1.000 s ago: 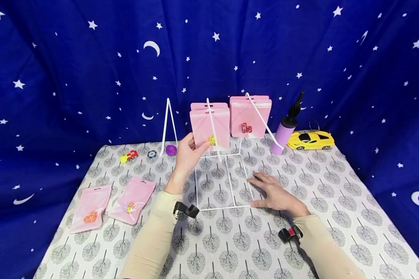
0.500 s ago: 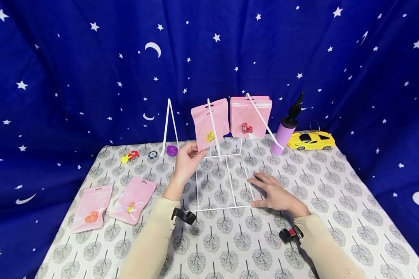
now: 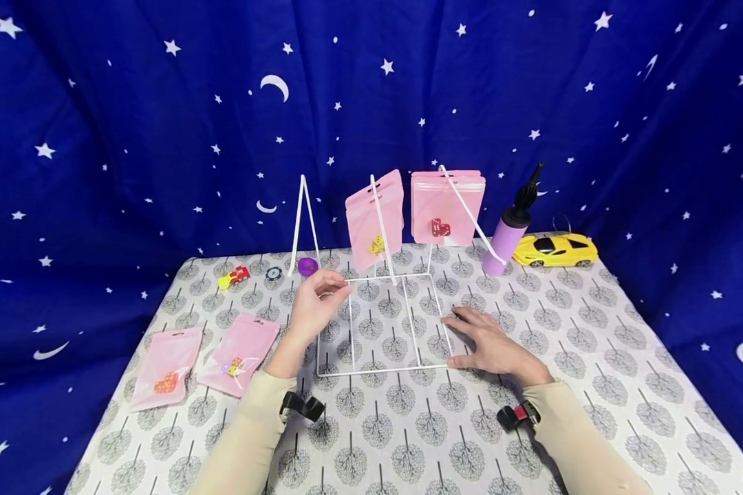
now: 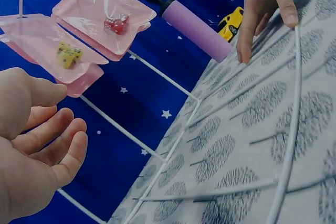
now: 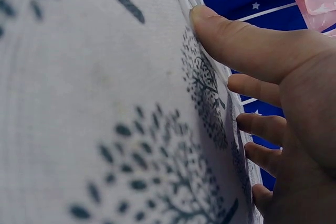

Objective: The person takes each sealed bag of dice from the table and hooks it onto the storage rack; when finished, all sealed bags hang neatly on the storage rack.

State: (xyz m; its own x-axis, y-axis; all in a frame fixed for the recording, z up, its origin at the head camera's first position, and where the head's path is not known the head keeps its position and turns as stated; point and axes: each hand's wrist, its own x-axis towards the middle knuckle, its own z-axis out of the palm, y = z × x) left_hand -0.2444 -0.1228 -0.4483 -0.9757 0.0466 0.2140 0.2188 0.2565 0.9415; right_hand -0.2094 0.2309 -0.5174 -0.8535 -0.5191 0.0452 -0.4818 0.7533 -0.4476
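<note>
A white wire display rack (image 3: 384,371) stands mid-table with three slanted arms. On its middle arm hang pink zip bags (image 3: 360,216), the front one with yellow dice (image 4: 68,55) inside, turned at an angle. More pink bags (image 3: 424,196) hang on the right arm, red dice (image 3: 439,227) showing in front. My left hand (image 3: 314,306) is below and left of the middle bags, fingers loosely bent and holding nothing. My right hand (image 3: 490,346) rests at the rack's front right corner, its thumb (image 5: 231,38) on the base wire and its fingers spread.
Two pink bags with dice lie at left, one flat bag (image 3: 182,347) and one slanted bag (image 3: 250,337). Behind them are a red-yellow toy vehicle (image 3: 234,277), a small dark ring-shaped piece (image 3: 274,273) and a purple ball (image 3: 307,267). A purple hand pump (image 3: 506,240) and yellow toy car (image 3: 555,250) stand back right.
My left hand has let go of the middle bag and drawn down and left from it. The bags there have swung to an angle. My right hand stays at the rack corner.
</note>
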